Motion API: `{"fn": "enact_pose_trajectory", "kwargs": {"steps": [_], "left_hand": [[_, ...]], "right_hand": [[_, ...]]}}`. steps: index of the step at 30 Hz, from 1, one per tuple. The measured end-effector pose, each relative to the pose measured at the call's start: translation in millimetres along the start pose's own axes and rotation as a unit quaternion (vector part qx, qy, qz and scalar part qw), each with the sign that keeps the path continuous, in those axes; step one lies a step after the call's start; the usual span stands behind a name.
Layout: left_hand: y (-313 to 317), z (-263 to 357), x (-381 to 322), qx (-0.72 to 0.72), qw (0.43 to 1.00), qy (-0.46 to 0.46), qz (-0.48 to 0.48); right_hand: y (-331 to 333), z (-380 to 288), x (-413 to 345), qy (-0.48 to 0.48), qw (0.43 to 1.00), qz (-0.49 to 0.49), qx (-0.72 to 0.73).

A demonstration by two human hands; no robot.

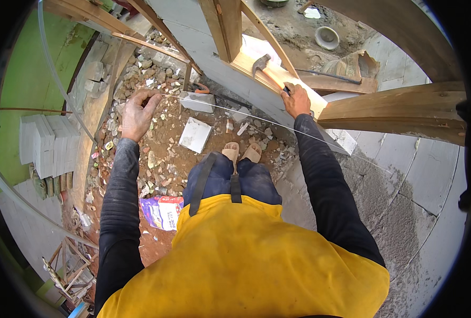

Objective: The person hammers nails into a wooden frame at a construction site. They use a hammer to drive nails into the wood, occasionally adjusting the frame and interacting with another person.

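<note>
My left hand (140,113) pinches a thin white string (227,109) between thumb and fingers. From there the string runs right, past my right forearm, towards the block wall. My right hand (297,100) is closed around the dark grip of a claw hammer (273,75). The hammer's metal head points away from me, over the pale wooden sill board (251,59) of a window frame. The frame sits on a wall of light grey blocks (219,59).
Rubble (156,159) and a white block (195,135) lie around my sandalled feet. Stacked blocks (48,143) stand at left near a green wall (33,71). Wooden posts (394,111) rise at right. A clear hose (56,75) curves along the left. Beyond the sill lies a round bowl (327,38).
</note>
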State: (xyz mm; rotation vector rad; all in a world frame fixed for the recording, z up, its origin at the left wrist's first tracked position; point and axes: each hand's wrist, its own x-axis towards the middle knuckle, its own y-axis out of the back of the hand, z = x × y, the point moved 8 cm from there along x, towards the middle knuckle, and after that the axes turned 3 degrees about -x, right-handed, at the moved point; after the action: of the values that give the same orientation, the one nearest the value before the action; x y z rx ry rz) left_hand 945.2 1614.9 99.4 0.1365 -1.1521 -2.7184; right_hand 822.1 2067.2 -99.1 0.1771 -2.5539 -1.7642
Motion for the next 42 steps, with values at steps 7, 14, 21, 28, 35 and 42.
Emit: {"fn": "enact_pose_trajectory", "kwargs": {"steps": [7,14,21,28,35,42], "left_hand": [[-62.4,-96.2,-53.0,-0.009,0.979,0.179,-0.095],[-120.1,-171.2,-97.4,0.002,0.964,0.199,-0.178],[-206.5,-311.8,-100.1,-0.043,0.959,0.138,-0.246],[-250.4,-446.3,-104.2,-0.112,0.963,0.172,-0.173],[-243.4,-515.3,-81.7,-0.238,0.942,0.237,-0.011],[-227.7,-539.7,-72.2,-0.299,0.905,0.288,0.095]], "right_hand": [[-10.6,4.0,-0.3,-0.051,0.996,0.061,-0.034],[-23.0,-38.8,-60.9,-0.02,0.972,0.226,-0.055],[-346.3,-21.7,-162.9,-0.257,0.945,-0.118,0.165],[-706.1,1.1,-147.5,-0.289,0.851,-0.424,0.112],[-784.9,-23.0,-116.6,-0.217,0.926,-0.308,-0.039],[-711.4,-28.5,-137.2,-0.359,0.861,-0.216,0.288]]}}
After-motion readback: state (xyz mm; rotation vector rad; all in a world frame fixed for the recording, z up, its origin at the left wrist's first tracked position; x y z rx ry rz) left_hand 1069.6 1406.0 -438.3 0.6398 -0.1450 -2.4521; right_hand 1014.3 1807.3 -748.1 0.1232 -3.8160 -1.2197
